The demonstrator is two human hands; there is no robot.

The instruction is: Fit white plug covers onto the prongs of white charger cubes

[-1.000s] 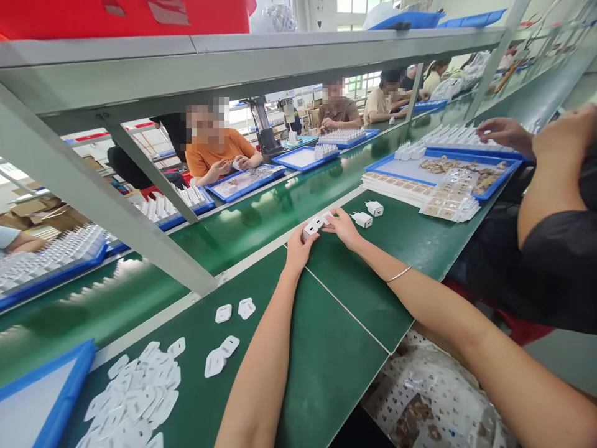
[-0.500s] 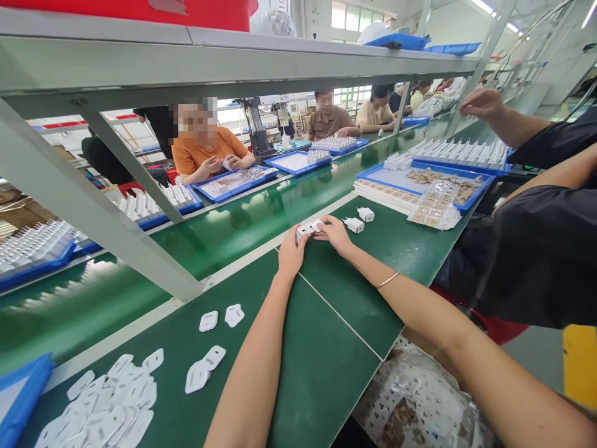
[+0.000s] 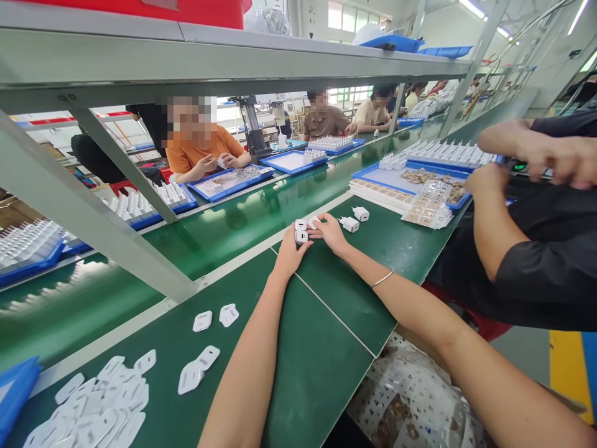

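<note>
My left hand (image 3: 289,252) is closed around two white charger plugs (image 3: 301,237), their flat faces with dark port slots turned up. Close beside it, my right hand (image 3: 332,233) pinches a small white cover plate (image 3: 313,222) by the chargers; whether the plate touches them I cannot tell. Two more white chargers with prongs (image 3: 349,224) lie on the green table just right of my right hand. Loose white cover plates (image 3: 202,321) lie left of my forearms, and a big heap of such plates (image 3: 100,404) spreads at the lower left.
A metal shelf frame (image 3: 186,287) rises along the table's far edge, with a green conveyor belt (image 3: 224,233) behind it. Stacked sheets (image 3: 382,191) and a blue tray (image 3: 368,169) stand at the right. A co-worker's arms (image 3: 494,211) are nearby; others sit across the belt.
The chargers in my left hand have turned, so two faces now show one above the other. My right fingers have drawn slightly apart from them. The co-worker's hands at right have come down.
</note>
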